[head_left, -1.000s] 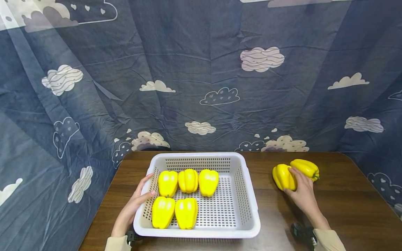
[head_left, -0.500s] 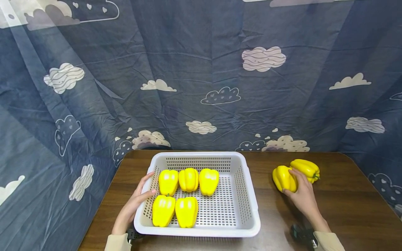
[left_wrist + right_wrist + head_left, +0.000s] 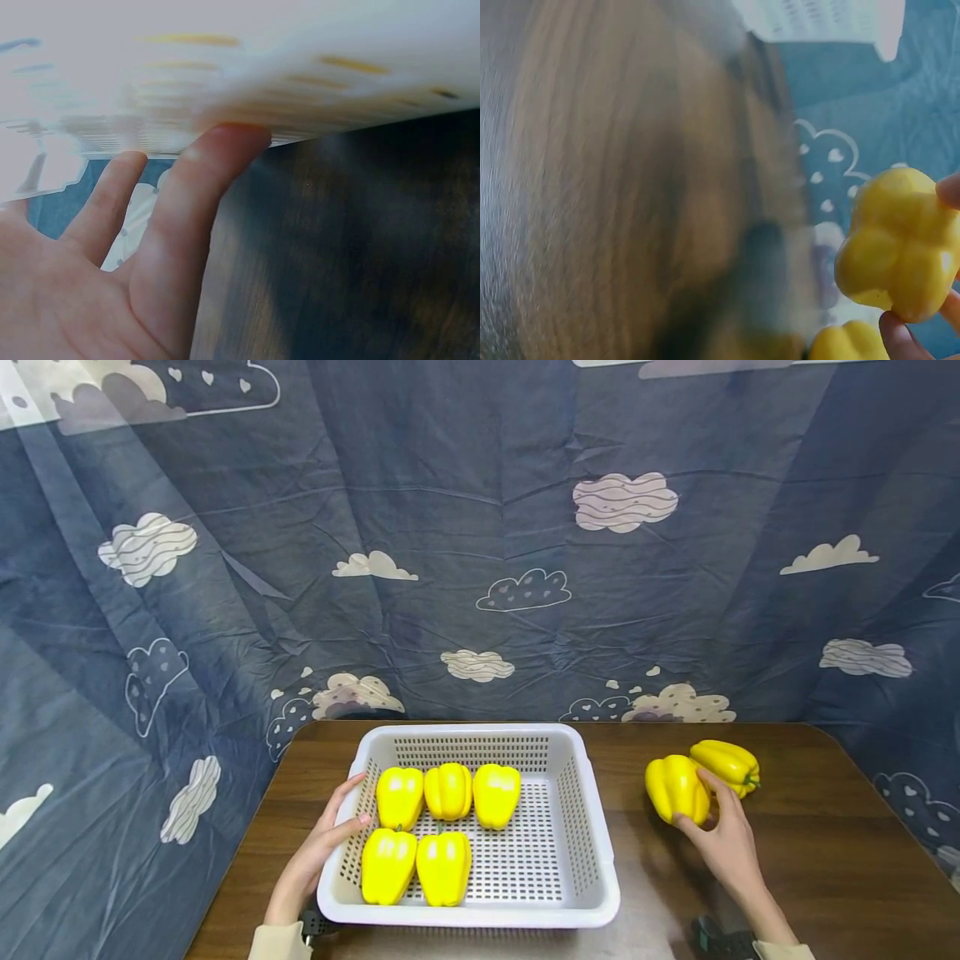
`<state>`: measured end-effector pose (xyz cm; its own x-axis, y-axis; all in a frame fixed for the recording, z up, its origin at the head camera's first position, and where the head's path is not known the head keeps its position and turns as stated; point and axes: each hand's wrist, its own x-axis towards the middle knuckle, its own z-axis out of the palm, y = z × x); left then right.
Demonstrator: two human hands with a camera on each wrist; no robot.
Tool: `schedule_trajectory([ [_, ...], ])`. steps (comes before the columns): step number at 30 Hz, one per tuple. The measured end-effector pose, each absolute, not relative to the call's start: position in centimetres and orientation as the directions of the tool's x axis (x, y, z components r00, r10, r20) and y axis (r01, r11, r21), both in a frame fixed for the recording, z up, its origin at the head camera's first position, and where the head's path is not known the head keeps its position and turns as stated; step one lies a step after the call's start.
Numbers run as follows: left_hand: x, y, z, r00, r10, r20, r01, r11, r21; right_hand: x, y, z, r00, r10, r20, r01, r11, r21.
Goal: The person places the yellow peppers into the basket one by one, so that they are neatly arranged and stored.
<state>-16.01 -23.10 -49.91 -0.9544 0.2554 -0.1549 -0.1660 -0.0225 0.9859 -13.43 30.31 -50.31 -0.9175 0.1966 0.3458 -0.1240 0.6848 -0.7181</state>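
My right hand [image 3: 729,843] grips a yellow bell pepper [image 3: 675,789] between thumb and fingers on the right side of the table. In the right wrist view that bell pepper [image 3: 900,247] shows its lobed end, with fingertips at its edges. Another yellow bell pepper [image 3: 726,765] lies just behind it, its green stem toward the right. On the left, my left hand [image 3: 318,850] rests against the side of a white plastic basket [image 3: 607,893] with fingers extended. The left wrist view has these fingers [image 3: 180,225] touching the pale slotted wall. Several yellow bell peppers [image 3: 444,868] lie inside the basket's left and middle.
The brown wooden table [image 3: 825,860] extends right of the basket and around the peppers. Behind it hangs a dark blue cloth [image 3: 525,635] with a cloud pattern. A dark device [image 3: 716,937] sits at the right wrist.
The held bell pepper has shifted slightly toward me and left, apart from the one behind it, and turned a little. The left hand and basket stay put.
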Motion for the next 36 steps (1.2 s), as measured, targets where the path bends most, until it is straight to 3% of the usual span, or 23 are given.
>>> schedule_trajectory([
  [36,-16.0,-23.1,-50.0,-0.955,0.256,-0.150,-0.160,-0.017,0.987,-9.7,24.0,-45.0,-0.922,0.129,0.366,-0.269,0.468,-0.842],
])
